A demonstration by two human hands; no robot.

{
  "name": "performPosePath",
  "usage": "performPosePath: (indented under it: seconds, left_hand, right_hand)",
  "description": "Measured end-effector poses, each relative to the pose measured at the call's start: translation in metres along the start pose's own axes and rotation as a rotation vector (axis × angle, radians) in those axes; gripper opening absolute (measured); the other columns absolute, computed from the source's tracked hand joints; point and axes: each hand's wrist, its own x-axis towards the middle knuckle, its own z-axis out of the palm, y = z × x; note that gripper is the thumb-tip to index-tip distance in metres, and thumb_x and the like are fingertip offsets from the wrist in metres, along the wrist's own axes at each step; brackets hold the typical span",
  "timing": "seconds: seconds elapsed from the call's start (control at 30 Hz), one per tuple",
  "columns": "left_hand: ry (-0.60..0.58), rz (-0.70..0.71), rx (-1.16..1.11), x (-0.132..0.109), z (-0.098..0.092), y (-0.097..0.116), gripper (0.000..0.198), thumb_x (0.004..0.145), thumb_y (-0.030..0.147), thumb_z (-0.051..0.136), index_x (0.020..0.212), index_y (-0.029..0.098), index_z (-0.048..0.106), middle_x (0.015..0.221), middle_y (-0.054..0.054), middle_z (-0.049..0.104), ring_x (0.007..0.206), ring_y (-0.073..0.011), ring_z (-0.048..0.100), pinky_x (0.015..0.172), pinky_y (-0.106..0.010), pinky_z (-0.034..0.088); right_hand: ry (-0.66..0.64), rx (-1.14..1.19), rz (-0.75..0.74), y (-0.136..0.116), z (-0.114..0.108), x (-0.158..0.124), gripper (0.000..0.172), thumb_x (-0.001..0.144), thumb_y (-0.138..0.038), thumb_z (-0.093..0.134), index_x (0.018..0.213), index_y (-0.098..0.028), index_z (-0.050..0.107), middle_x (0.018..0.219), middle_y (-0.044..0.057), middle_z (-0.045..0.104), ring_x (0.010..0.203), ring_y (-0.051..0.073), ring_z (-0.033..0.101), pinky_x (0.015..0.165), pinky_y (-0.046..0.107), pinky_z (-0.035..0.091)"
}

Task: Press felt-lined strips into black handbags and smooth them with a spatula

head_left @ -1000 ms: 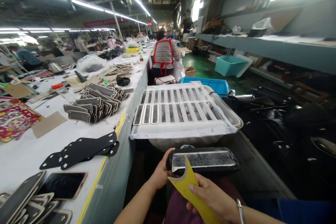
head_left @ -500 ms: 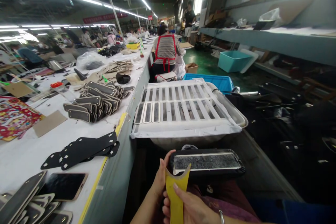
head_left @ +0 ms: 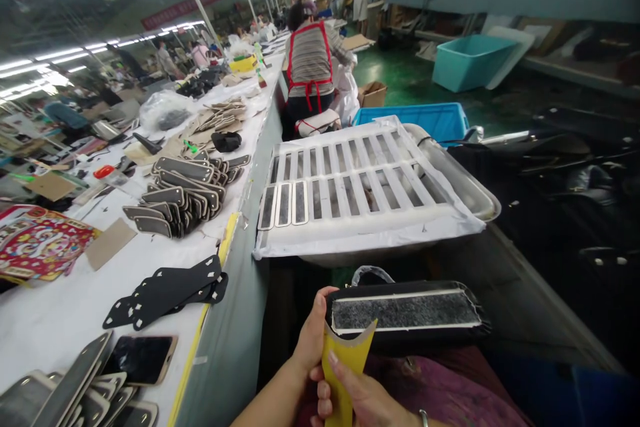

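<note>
My right hand (head_left: pixel 373 400) is clenched round a yellow tool (head_left: pixel 347 352), my thumb lying along its face and its notched, concave end pointing forward. My left hand (head_left: pixel 309 341), just ahead and to the left of it, grasps the left end of a black bag (head_left: pixel 430 340); part of that hold is hidden behind the bag. The bag lies in front of my right hand and stretches off to its right, with a grey strip (head_left: pixel 407 310) edged in white facing me. One horn of the tool overlaps the strip's lower border; I cannot tell whether it touches.

Beyond both hands a white slatted frame (head_left: pixel 370 240) rests on a metal tub (head_left: pixel 485 193), with three pale-edged strips (head_left: pixel 285 205) lying side by side at its left. Left of my hands runs a white table (head_left: pixel 50 310): a phone (head_left: pixel 140 359) on the near part, a pile of panels (head_left: pixel 75 383) beside it, black pieces (head_left: pixel 170 290) farther forward, then a bigger heap of panels (head_left: pixel 173 203). Well ahead of my hands are a blue crate (head_left: pixel 415 115) and a person in a striped top (head_left: pixel 310 60).
</note>
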Motion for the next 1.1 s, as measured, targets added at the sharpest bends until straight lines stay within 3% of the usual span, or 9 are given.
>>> performPosePath:
  seconds: [0.13, 0.23, 0.37, 0.43, 0.53, 0.63, 0.83, 1.0, 1.1]
  left_hand:
    - [-0.011, 0.032, 0.136, 0.005, -0.002, -0.004, 0.048, 0.09, 0.059, 0.026, 0.109, 0.021, 0.046, 0.091, -0.002, 0.062, 0.082, -0.0178, 0.057, 0.073, -0.029, 0.043]
    - [0.024, 0.051, 0.374, 0.009, -0.005, -0.002, 0.045, 0.092, 0.054, 0.024, 0.107, 0.02, 0.047, 0.088, -0.002, 0.06, 0.08, -0.0175, 0.056, 0.073, -0.03, 0.044]
    - [0.063, 0.253, 0.954, 0.011, -0.007, 0.013, 0.037, 0.092, 0.042, 0.035, 0.123, 0.022, 0.044, 0.121, -0.007, 0.05, 0.107, -0.0217, 0.049, 0.092, -0.035, 0.038]
    - [0.033, 0.341, 1.256, 0.012, -0.004, 0.023, 0.039, 0.091, 0.037, 0.039, 0.128, 0.024, 0.04, 0.129, -0.008, 0.044, 0.112, -0.0242, 0.045, 0.093, -0.038, 0.036]
    - [-0.006, 0.351, 1.539, 0.013, 0.006, 0.032, 0.027, 0.092, 0.034, 0.036, 0.11, 0.023, 0.052, 0.105, -0.005, 0.056, 0.093, -0.0234, 0.05, 0.081, -0.037, 0.038]
    - [0.053, 0.332, 1.658, 0.016, 0.016, 0.033, 0.025, 0.093, 0.032, 0.032, 0.09, 0.021, 0.055, 0.086, -0.004, 0.057, 0.082, -0.0219, 0.048, 0.073, -0.036, 0.036]
    - [0.107, 0.324, 1.578, 0.018, 0.024, 0.03, 0.027, 0.092, 0.035, 0.033, 0.081, 0.02, 0.053, 0.082, -0.005, 0.054, 0.082, -0.0218, 0.047, 0.076, -0.036, 0.032]
    - [0.187, 0.198, 0.983, 0.015, 0.022, 0.023, 0.036, 0.078, 0.056, 0.051, 0.076, 0.02, 0.055, 0.089, -0.007, 0.056, 0.101, -0.0295, 0.043, 0.095, -0.045, 0.022]
    - [0.159, 0.171, 0.746, 0.011, 0.008, 0.017, 0.052, 0.078, 0.068, 0.039, 0.076, 0.02, 0.059, 0.085, -0.007, 0.06, 0.098, -0.0289, 0.05, 0.093, -0.043, 0.032]
  right_hand:
    - [0.048, -0.013, 0.014, -0.005, -0.002, 0.0, 0.053, 0.057, -0.058, 0.075, 0.08, -0.011, 0.063, 0.059, -0.004, 0.052, 0.052, 0.006, 0.048, 0.066, 0.03, 0.049]
    - [0.05, -0.003, 0.016, -0.006, -0.006, 0.0, 0.047, 0.061, -0.056, 0.073, 0.078, -0.013, 0.063, 0.058, -0.004, 0.051, 0.052, 0.007, 0.047, 0.067, 0.031, 0.048]
    - [0.027, -0.058, -0.037, -0.001, -0.013, 0.005, 0.041, 0.064, -0.052, 0.072, 0.076, -0.014, 0.062, 0.055, -0.004, 0.05, 0.05, 0.008, 0.045, 0.059, 0.028, 0.045]
    - [0.037, -0.093, -0.077, 0.001, -0.016, 0.008, 0.04, 0.061, -0.052, 0.073, 0.072, -0.016, 0.061, 0.052, -0.004, 0.049, 0.047, 0.009, 0.044, 0.052, 0.027, 0.042]
    - [0.055, -0.119, -0.076, -0.001, -0.019, 0.008, 0.038, 0.057, -0.051, 0.075, 0.067, -0.017, 0.061, 0.047, -0.004, 0.048, 0.043, 0.01, 0.043, 0.048, 0.027, 0.04]
    - [0.049, -0.144, -0.055, -0.012, -0.018, 0.003, 0.031, 0.059, -0.045, 0.075, 0.065, -0.017, 0.062, 0.047, -0.003, 0.049, 0.042, 0.01, 0.043, 0.048, 0.027, 0.04]
    - [0.11, -0.177, -0.086, -0.033, -0.006, -0.016, 0.023, 0.059, -0.036, 0.072, 0.062, -0.017, 0.059, 0.046, -0.003, 0.049, 0.043, 0.01, 0.043, 0.048, 0.027, 0.04]
    - [0.22, -0.233, -0.177, -0.026, 0.006, -0.029, 0.026, 0.058, -0.038, 0.07, 0.064, -0.016, 0.057, 0.046, -0.005, 0.047, 0.042, 0.009, 0.041, 0.046, 0.025, 0.039]
    - [0.277, -0.29, -0.137, -0.024, 0.005, -0.044, 0.027, 0.053, -0.036, 0.073, 0.063, -0.015, 0.058, 0.047, -0.004, 0.048, 0.043, 0.01, 0.043, 0.048, 0.027, 0.042]
